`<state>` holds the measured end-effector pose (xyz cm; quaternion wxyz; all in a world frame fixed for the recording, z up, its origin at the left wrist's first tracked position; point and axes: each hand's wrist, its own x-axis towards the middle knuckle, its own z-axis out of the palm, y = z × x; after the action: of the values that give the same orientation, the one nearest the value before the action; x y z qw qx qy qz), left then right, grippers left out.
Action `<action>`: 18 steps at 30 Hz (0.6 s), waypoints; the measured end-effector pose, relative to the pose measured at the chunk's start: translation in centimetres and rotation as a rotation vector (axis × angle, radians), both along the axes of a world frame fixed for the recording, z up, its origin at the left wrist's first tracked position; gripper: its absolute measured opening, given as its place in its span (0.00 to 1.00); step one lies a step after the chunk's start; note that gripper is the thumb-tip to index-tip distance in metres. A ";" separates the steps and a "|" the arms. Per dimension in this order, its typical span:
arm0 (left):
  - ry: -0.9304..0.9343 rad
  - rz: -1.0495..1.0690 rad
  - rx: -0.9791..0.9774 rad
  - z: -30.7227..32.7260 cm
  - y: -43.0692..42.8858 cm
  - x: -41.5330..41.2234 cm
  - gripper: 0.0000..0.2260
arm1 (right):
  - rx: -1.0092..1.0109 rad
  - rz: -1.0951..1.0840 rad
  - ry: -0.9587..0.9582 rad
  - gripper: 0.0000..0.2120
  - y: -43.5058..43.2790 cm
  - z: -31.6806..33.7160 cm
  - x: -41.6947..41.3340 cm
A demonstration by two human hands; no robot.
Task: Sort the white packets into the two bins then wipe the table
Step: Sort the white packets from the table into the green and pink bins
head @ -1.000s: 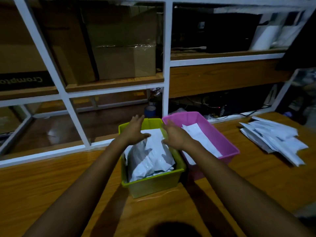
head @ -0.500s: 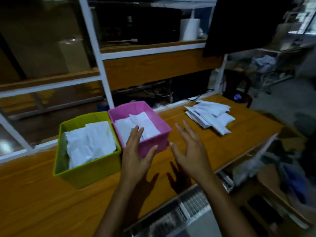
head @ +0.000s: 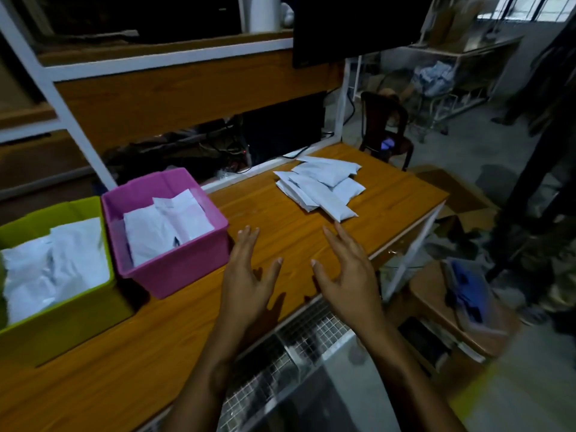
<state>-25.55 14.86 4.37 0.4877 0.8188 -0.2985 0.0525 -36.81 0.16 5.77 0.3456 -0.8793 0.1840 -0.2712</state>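
Note:
A pile of white packets (head: 324, 187) lies on the far right part of the wooden table (head: 280, 232). A pink bin (head: 187, 263) holds a few white packets (head: 168, 222). Left of it a green bin (head: 62, 319) holds more white packets (head: 53, 263). My left hand (head: 249, 275) hovers open over the table just right of the pink bin. My right hand (head: 346, 272) is open too, fingers spread, its fingertips close to the near edge of the pile. Neither hand holds anything.
White-framed shelving (head: 78, 120) with wooden boards rises behind the table. A dark chair (head: 386, 126) stands beyond the table's far right corner. A wire-mesh surface (head: 290, 353) lies below the front edge. Boxes and clutter (head: 461, 294) sit on the floor at right.
My hands left the green bin and moved right, past the pink bin toward the pile. The view has swung right with them.

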 end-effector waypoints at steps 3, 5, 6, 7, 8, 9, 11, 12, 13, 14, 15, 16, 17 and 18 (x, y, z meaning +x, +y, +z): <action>-0.004 -0.005 0.016 -0.5 -2.9 2.0 0.29 | 0.006 -0.021 0.008 0.28 -2.9 -0.5 1.6; -0.004 -0.003 0.026 -0.7 -5.1 3.7 0.29 | 0.019 -0.033 -0.004 0.28 -5.0 -0.7 3.2; 0.003 -0.003 0.030 -0.7 -6.3 4.6 0.29 | 0.019 -0.039 -0.011 0.28 -6.0 -0.8 4.1; 0.011 -0.006 0.034 -0.7 -7.5 5.6 0.28 | 0.019 -0.045 -0.012 0.27 -7.1 -0.8 5.0; 0.020 -0.010 0.035 -0.6 -8.7 6.6 0.28 | 0.016 -0.047 -0.011 0.27 -8.2 -0.7 6.0; 0.025 -0.012 0.036 -0.5 -9.8 7.7 0.28 | 0.013 -0.048 -0.007 0.27 -9.3 -0.8 7.0; 0.029 -0.006 0.052 -0.3 -11.9 10.0 0.28 | 0.008 -0.054 0.004 0.27 -11.4 -0.7 9.2; 0.027 -0.005 0.065 -0.3 -12.9 11.0 0.28 | 0.007 -0.058 0.011 0.27 -12.4 -0.6 10.2; 0.019 -0.009 0.070 -0.3 -13.7 12.1 0.28 | 0.003 -0.062 0.011 0.28 -13.2 -0.6 11.2; 0.013 -0.014 0.073 -0.3 -14.6 13.2 0.27 | -0.006 -0.069 0.010 0.28 -14.1 -0.7 12.2; 0.005 -0.011 0.076 -0.3 -15.5 14.3 0.27 | -0.010 -0.078 0.012 0.27 -15.0 -0.7 13.2; 0.003 -0.002 0.085 -0.4 -16.4 15.4 0.27 | -0.005 -0.083 0.021 0.27 -15.9 -0.9 14.1; 0.007 0.010 0.094 -0.5 -17.3 16.4 0.26 | 0.006 -0.081 0.037 0.27 -16.8 -1.1 14.9; 0.020 0.019 0.100 -0.6 -18.2 17.2 0.25 | 0.014 -0.074 0.053 0.26 -17.7 -1.3 15.6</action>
<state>-8.31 -3.30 3.73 0.4487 0.8453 -0.2883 0.0339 -21.19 -17.53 4.46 0.3366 -0.8763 0.2272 -0.2593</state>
